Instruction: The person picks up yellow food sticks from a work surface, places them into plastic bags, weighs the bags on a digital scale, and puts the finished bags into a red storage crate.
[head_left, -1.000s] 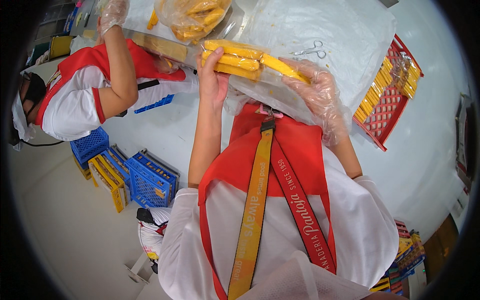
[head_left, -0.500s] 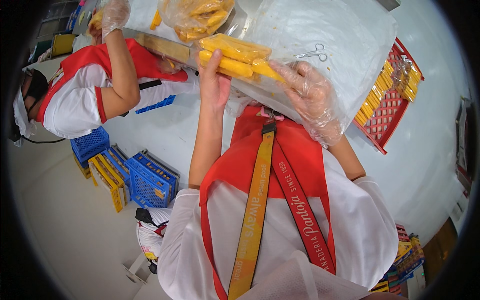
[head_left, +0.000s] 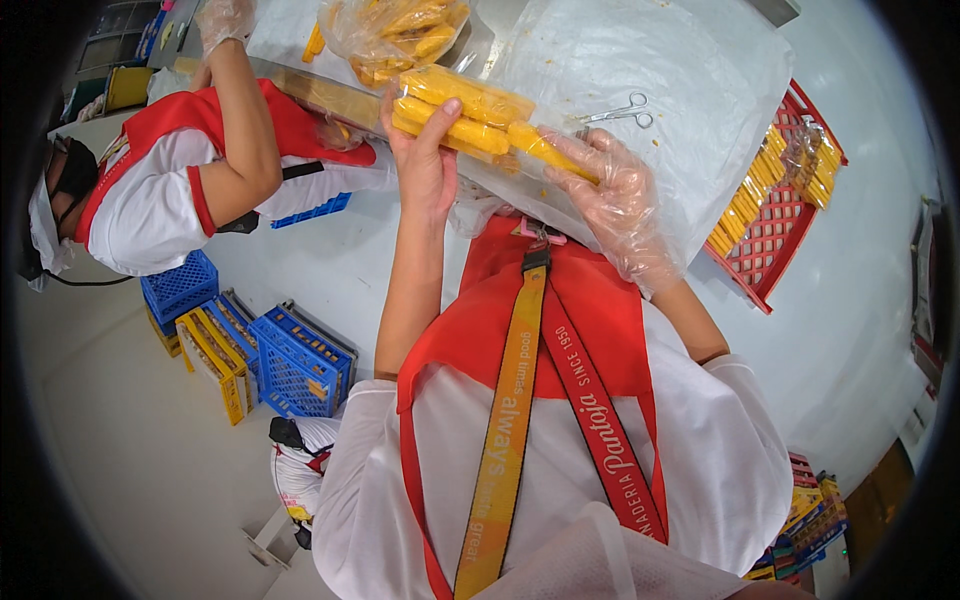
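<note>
My bare left hand [head_left: 428,168] is closed around a clear plastic bag of yellow sticks [head_left: 470,98], thumb on top, above the table's near edge. The sticks look like bread or pastry sticks lying side by side. My right hand [head_left: 622,198], in a clear plastic glove, grips a single yellow stick [head_left: 552,152] between thumb and fingers. That stick's far end meets the bag's right-hand end; whether it is inside the bag I cannot tell. Metal scissors [head_left: 625,110] lie on the white table covering [head_left: 690,70], just beyond my right hand.
A larger clear bag of yellow sticks [head_left: 400,35] stands beyond my left hand. At right, a red crate [head_left: 765,255] holds packed yellow sticks. A co-worker in a red apron [head_left: 220,115] stands at left. Blue crates [head_left: 300,365] and a yellow crate [head_left: 215,365] are on the floor.
More of the single stick now shows between my right hand and the bag. My left thumb has shifted right across the bag. The co-worker's raised hand has moved slightly left.
</note>
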